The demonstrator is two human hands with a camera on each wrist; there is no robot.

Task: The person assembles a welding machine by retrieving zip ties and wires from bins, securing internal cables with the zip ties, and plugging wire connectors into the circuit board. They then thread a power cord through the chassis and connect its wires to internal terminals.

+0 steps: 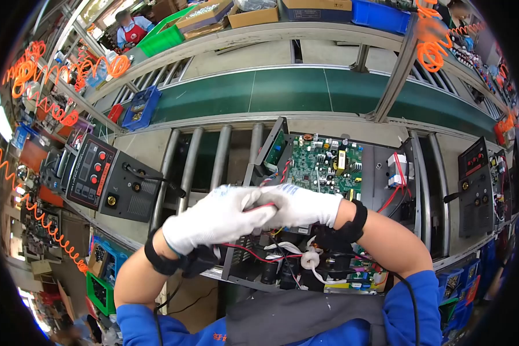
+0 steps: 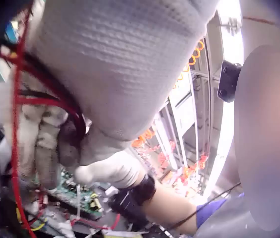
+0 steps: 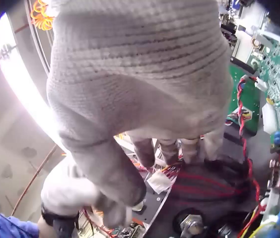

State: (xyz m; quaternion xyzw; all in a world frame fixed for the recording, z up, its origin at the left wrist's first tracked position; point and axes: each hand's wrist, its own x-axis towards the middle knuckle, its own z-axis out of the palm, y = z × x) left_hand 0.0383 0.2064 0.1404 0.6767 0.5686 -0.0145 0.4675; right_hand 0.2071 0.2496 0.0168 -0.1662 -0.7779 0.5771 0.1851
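Note:
White-gloved hands meet over the near left part of an open metal chassis. Red and black wires run through the curled fingers of the left hand, which grips them. Its glove fills much of the left wrist view. Against it lies the right hand, its fingers bent downward; whether it grips anything is hidden. A red wire piece shows between the hands. Behind them sits a green circuit board. On the near side are a white ring and loose wires.
A welder-like unit with red knobs stands left, another right. Metal rollers lie beside the chassis. Beyond runs a green belt, with a blue bin at its left. Orange coiled hoses hang at both sides.

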